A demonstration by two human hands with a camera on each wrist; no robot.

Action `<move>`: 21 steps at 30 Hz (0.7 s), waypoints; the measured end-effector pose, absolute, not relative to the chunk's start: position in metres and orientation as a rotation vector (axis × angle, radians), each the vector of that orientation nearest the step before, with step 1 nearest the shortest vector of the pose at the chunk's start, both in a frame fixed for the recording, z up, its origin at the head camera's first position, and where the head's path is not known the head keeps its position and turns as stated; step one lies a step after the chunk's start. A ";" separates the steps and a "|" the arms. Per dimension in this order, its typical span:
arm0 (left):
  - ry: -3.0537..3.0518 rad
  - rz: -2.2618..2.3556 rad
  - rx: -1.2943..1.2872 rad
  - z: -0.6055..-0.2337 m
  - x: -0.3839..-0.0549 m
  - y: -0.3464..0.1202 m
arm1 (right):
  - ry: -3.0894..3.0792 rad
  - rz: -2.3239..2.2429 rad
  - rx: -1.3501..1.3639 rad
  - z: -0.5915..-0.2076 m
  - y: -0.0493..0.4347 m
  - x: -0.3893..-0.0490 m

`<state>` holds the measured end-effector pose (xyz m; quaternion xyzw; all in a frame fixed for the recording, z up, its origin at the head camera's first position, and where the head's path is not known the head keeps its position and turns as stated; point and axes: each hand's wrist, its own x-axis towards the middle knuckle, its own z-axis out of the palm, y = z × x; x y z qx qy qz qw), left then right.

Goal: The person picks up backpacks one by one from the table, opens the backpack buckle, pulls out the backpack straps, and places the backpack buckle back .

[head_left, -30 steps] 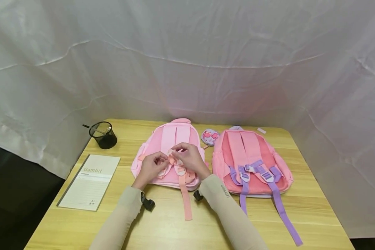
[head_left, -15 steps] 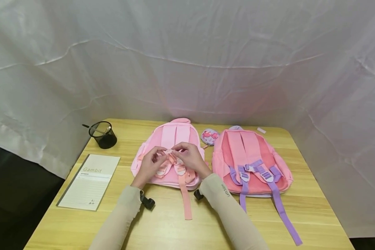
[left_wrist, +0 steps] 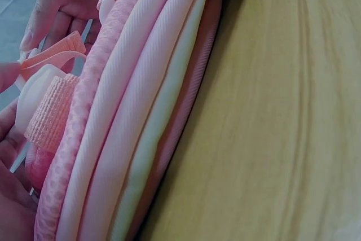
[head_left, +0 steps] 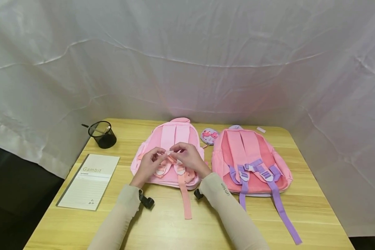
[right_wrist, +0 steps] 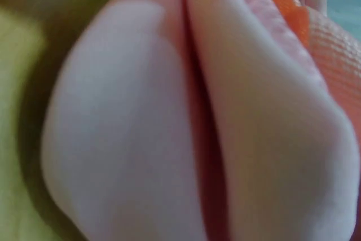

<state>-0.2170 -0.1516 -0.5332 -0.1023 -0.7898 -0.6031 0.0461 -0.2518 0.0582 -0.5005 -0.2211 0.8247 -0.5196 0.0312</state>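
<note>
Notebook [head_left: 86, 187]: "Gambit" on cover, lower left of frame; finer print illegible.
Right sleeve [head_left: 229, 211]: "Lets slim", slightly blurred, lower centre-right.

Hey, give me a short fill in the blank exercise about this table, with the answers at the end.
The pale pink backpack under the left hand and right hand lies to the ____ of the other backpack.
That second bag's loose strap ends are colored ____.
The large word on the notebook reads ____.
The mesh cup is colored ____.

Missing words: left; purple; Gambit; black.
</note>
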 end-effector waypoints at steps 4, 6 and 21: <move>-2.395 -1.898 -0.275 -0.532 -0.218 -0.152 | 2.522 -1.603 -0.691 -0.501 0.060 -0.249; -2.384 -1.911 -0.252 -0.532 -0.218 -0.152 | 2.528 -1.586 -0.686 -0.501 0.060 -0.247; -2.408 -1.889 -0.308 -0.534 -0.218 -0.153 | 2.591 -1.587 -0.678 -0.503 0.061 -0.242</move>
